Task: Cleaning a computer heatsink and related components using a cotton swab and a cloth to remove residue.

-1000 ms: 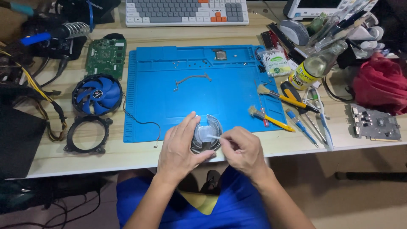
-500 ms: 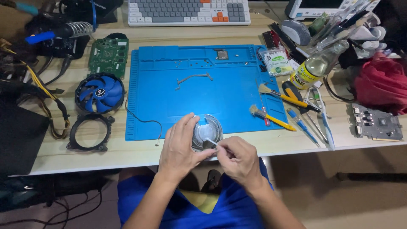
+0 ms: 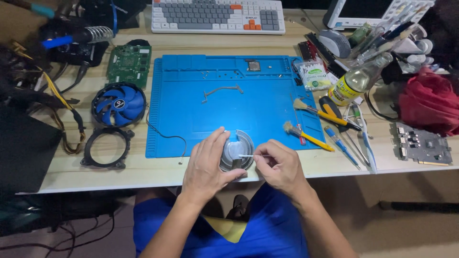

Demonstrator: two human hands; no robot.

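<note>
The left hand was curled around a round finned aluminium heatsink, gripping it by its left edge and underside and holding it tilted at the near edge of the blue silicone work mat. The right hand was closed in a pinch on a thin white swab stick, whose tip rested on the pale centre of the heatsink.

Everything else lay around the mat on the wooden desk. On the mat itself, a bent metal clip sat near the middle and a small square processor chip near the far edge. Just left of the mat stood a blue cooling fan, with an empty black fan frame nearer the person and a green circuit board farther away. At the mat's right edge lay two yellow-handled brushes, a glass bottle of clear liquid on its side, and, well apart to the right, a small grey circuit board. Beyond the mat's far edge sat a grey and white keyboard.
</note>
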